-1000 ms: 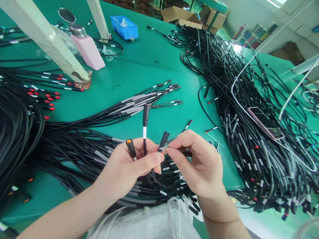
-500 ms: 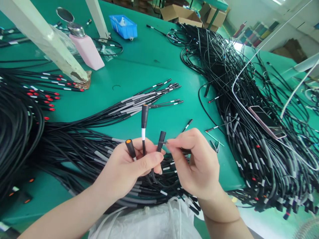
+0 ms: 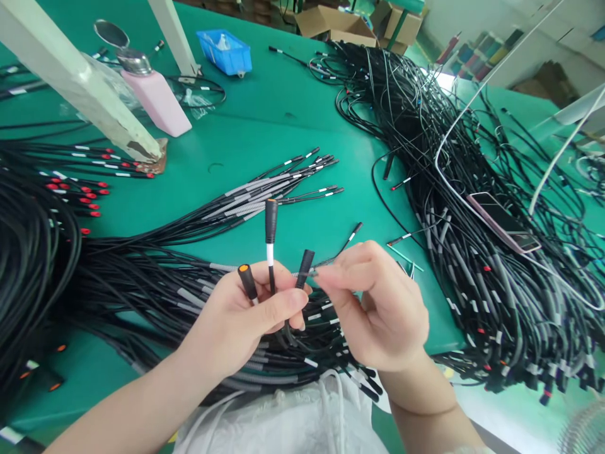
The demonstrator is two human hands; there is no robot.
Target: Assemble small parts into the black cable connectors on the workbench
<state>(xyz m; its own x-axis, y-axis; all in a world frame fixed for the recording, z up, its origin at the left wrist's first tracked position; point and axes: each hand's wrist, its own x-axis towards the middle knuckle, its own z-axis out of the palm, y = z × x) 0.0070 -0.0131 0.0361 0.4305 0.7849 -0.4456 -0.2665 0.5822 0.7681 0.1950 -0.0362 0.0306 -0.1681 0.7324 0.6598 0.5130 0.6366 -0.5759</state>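
Head view: white plastic bag (image 3: pixel 283 422) is lying at 6 o'clock, nearest. Left hand (image 3: pixel 236 321) is clenching three cable ends (image 3: pixel 271 287) upright: orange-tipped connector (image 3: pixel 244 277), white-banded connector (image 3: pixel 270 221), short black connector (image 3: pixel 305 265). Right hand (image 3: pixel 378 309), at 3 o'clock of them, is pinching a thin grey piece (image 3: pixel 314 271) against the short one; the piece is too blurred to identify. Black cable bundle (image 3: pixel 246 195) is fanning across the green table (image 3: pixel 265 126) beyond. Phone (image 3: pixel 503 222) is resting on the cable heap (image 3: pixel 472 284) at 2 o'clock. Pink bottle (image 3: pixel 155 104) is standing at 11, blue tray (image 3: pixel 224 53) farther.

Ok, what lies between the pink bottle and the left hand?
In the head view, bare green table comes first below the pink bottle, then a fanned bundle of black cables with grey sleeves crosses before the left hand gripping three connectors.
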